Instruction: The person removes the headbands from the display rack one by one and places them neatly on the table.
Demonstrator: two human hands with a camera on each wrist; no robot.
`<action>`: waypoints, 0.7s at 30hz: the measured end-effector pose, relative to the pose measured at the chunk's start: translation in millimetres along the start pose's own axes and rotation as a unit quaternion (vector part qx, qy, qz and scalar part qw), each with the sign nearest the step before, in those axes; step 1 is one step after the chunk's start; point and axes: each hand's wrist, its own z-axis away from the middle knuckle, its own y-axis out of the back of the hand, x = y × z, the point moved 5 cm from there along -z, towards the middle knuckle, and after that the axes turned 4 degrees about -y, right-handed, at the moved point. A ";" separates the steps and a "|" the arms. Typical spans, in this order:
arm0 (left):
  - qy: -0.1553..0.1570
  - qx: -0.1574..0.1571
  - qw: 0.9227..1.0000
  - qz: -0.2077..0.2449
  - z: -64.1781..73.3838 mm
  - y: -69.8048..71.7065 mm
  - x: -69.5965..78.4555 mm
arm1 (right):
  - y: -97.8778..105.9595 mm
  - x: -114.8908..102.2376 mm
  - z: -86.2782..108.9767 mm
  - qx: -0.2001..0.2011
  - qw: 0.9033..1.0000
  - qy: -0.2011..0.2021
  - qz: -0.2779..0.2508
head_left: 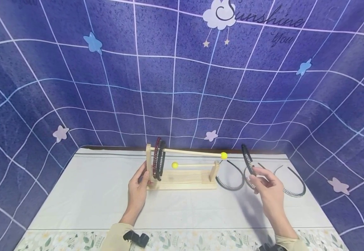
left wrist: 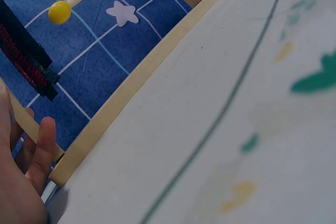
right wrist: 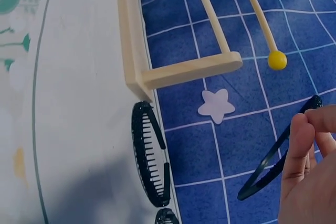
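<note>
A wooden headband stand [head_left: 182, 182] has two rods with yellow ball ends, one on each upright. My left hand [head_left: 138, 191] grips its left upright, thumb in front; the left wrist view shows fingers around the post [left wrist: 31, 124]. A dark red headband [head_left: 155, 164] and black headbands [head_left: 161, 160] hang on the upper rod near that upright. Off the stand's right end, my right hand [head_left: 270, 190] pinches a black toothed headband [head_left: 247, 157] above the table. In the right wrist view this headband [right wrist: 262, 174] slants out from thumb and fingertips, apart from the upper rod's yellow ball [right wrist: 277, 60].
Right of the stand lies a black toothed headband [head_left: 230, 188]; another [head_left: 296, 194] lies farther right, beyond my right hand. A white cloth [head_left: 100, 195] with a floral border covers the table. Behind it hangs a blue gridded curtain [head_left: 182, 76].
</note>
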 end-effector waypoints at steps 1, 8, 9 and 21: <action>0.001 0.001 1.000 0.000 0.1 0.2 -0.2 | 1.0 0.3 0.3 -0.003 1.000 0.001 0.000; -0.005 -0.001 1.000 0.011 -0.1 -0.1 1.5 | 6.8 1.4 3.4 -0.016 1.000 0.005 0.027; -0.006 -0.001 1.000 0.011 0.0 0.0 1.0 | 7.6 1.5 3.9 -0.018 0.999 0.006 0.030; -0.002 0.002 1.000 0.016 0.2 0.8 0.2 | 22.6 5.4 7.1 -0.029 0.995 -0.006 0.096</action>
